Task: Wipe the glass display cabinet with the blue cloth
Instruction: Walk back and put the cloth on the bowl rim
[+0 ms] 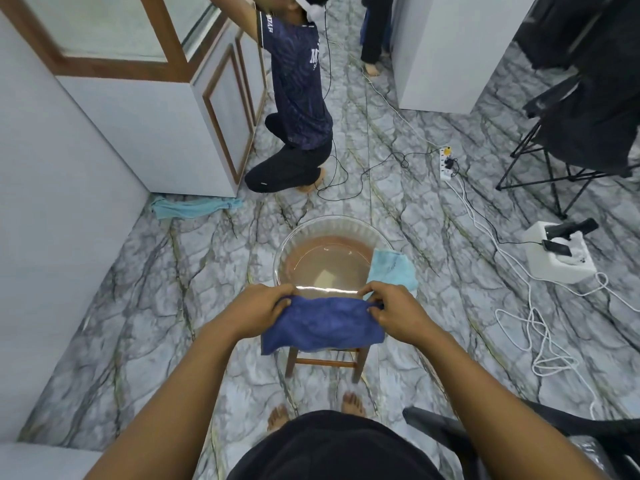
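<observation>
1. Blue cloth [323, 323]: dark blue terry, stretched flat between both hands, its near edge hanging free. It is held just above the near rim of the glass bowl and over the wooden stool. Whether it is wet cannot be told.
2. Left hand [265, 308]: closed, fingers pinching the cloth's left top corner.
3. Right hand [393, 311]: closed, fingers bunched on the cloth's right top corner.
4. Glass bowl [294, 237]: clear, wide, part-filled with cloudy brownish water; it stands on the wooden stool [325, 363], of which only the legs and a rung show.
5. Light blue cloth [393, 268]: draped over the bowl's right rim, not in hand.
6. Glass display cabinet [114, 39]: upper left, wood-framed glass panes above pale panelled doors; well apart from the blue cloth.
7. Second light blue cloth [194, 206]: lying on the marble floor [138, 306] at the cabinet's foot.
8. Second person [298, 91]: kneeling at the cabinet's front, one arm raised towards the glass.
9. Power strip [446, 164] with trailing white cable [540, 341]: on the floor to the right, near the walking path.
10. Progress, judged: preparation only. The cloth is in hand and spread out beside the water; no wiping of the cabinet by these hands has begun.
11. Remaining, judged: carry the cloth to the cabinet, press it to the glass panes and wipe them over. The whole wiping step is still to do.
</observation>
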